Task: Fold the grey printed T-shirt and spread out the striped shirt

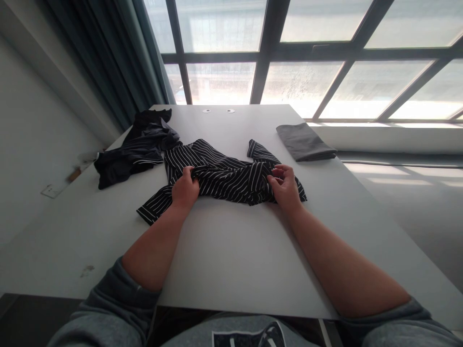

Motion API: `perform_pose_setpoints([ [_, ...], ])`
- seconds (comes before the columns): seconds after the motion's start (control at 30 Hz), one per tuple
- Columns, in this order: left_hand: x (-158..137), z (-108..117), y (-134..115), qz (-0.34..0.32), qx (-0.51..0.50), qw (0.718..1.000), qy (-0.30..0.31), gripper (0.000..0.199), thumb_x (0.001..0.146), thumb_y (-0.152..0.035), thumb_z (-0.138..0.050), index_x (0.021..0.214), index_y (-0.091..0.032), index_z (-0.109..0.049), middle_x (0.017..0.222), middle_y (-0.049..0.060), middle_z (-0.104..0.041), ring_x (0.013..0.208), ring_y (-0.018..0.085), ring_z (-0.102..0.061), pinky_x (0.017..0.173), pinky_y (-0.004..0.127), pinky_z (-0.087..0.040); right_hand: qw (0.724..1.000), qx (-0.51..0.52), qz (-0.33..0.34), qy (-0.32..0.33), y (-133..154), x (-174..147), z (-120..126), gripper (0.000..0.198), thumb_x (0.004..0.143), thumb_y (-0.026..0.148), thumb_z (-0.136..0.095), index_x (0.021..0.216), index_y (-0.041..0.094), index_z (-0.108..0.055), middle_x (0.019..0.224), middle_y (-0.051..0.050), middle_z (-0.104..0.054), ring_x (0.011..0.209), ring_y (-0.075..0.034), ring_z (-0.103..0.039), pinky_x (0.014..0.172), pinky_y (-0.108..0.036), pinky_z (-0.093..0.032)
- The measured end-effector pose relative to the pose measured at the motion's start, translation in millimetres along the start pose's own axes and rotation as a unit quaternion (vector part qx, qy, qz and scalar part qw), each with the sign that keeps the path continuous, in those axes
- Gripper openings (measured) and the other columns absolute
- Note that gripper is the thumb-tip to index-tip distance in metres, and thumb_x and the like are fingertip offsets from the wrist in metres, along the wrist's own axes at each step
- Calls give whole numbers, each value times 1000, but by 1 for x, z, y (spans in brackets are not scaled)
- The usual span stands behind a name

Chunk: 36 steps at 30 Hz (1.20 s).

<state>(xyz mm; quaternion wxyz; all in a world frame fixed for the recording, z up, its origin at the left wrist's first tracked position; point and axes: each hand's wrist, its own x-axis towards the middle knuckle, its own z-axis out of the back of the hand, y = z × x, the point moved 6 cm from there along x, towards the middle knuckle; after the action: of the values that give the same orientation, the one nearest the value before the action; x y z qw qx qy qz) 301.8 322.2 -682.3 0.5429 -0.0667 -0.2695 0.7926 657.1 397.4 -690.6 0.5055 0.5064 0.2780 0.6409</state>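
A black shirt with white stripes [227, 180] lies rumpled across the middle of the white table. One sleeve sticks out toward me at the left, and another points away at the upper right. My left hand [185, 188] pinches the cloth near the shirt's left part, thumb and fingers closed on it. At the right part, my right hand [284, 185] grips a gathered bit of the same shirt between thumb and fingers. Some of the fingertips are hidden in the folds.
A heap of dark clothes [144, 147] lies at the table's left edge, touching the shirt. A folded grey cloth [306, 141] rests near the right edge. The white table [231, 260] ends before a large window [220, 79]; a dark curtain [108, 53] hangs at the left.
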Motion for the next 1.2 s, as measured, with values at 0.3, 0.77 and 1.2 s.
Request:
perform_pose_setpoints([
  [0.3,22,15,41,1,56,997,-50,73,87,-13,-46,158,-28,-43,118,16,-71,96,30,-67,90,45,-55,986,-165,18,7,-8,6,9,48,83,27,-53,129,19,-63,132,-11,-64,125,-25,-58,122,-49,-44],
  [0.77,-1,-6,-12,-208,35,977,28,29,100,-39,-54,111,-26,-78,146,8,-61,148,33,-43,129,69,-17,970,-203,20,133,-15,3,-12,41,78,27,-58,115,15,-70,119,-12,-67,113,-23,-63,114,-45,-51],
  [1.2,-2,-8,-19,-198,114,970,83,48,105,-47,-39,86,-18,-72,88,11,-74,93,24,-69,122,54,-34,966,-171,56,187,7,-12,-26,54,95,47,-56,144,26,-61,151,-9,-50,144,-25,-48,128,-46,-39],
])
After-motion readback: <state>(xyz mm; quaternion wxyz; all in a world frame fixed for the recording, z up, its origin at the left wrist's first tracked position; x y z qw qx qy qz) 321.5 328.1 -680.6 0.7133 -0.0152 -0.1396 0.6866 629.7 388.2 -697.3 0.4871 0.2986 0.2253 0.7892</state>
